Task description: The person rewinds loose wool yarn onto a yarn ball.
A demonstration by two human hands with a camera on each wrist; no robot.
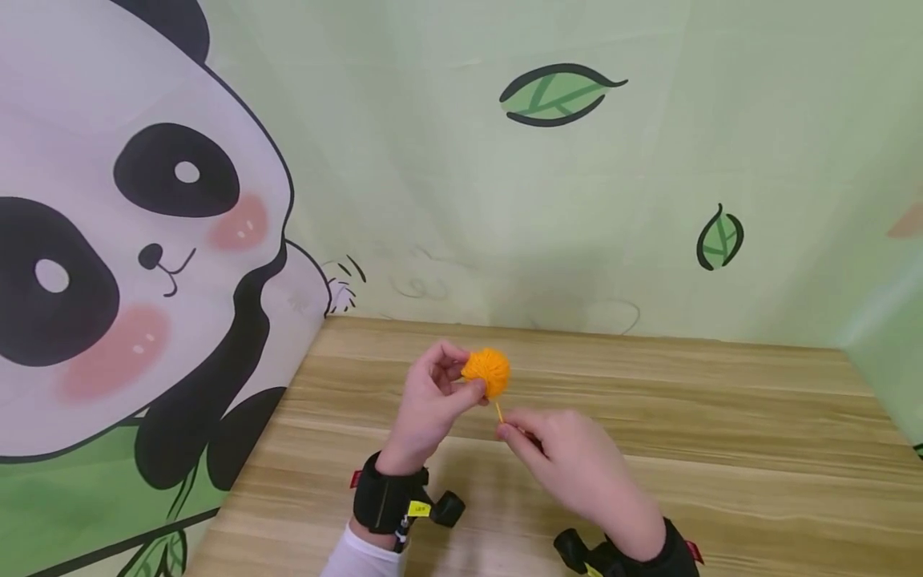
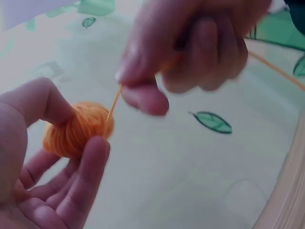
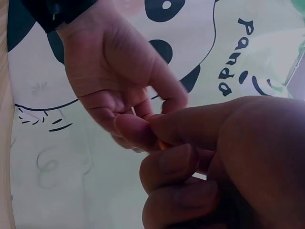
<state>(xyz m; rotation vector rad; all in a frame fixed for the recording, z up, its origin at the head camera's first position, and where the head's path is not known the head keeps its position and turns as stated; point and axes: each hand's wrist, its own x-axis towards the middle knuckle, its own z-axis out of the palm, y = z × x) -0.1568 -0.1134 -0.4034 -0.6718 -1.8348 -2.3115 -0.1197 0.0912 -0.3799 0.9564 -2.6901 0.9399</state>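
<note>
A small ball of orange yarn (image 1: 487, 370) is pinched between the thumb and fingers of my left hand (image 1: 437, 393), above the wooden table. In the left wrist view the wound strands of the yarn ball (image 2: 78, 131) show clearly. From it a short taut strand (image 1: 499, 412) runs to my right hand (image 1: 570, 457), which pinches it between thumb and forefinger. More of the strand (image 2: 276, 71) trails out behind the right hand in the left wrist view. The right wrist view shows my curled right fingers (image 3: 171, 162) in front, hiding the ball.
The wood-grain table (image 1: 721, 401) extends to both sides and ends at a pale green backdrop (image 1: 433, 160) printed with leaves. A large printed panda (image 1: 144, 240) fills the left side. Both wrists wear black bands (image 1: 389, 493) with small cameras.
</note>
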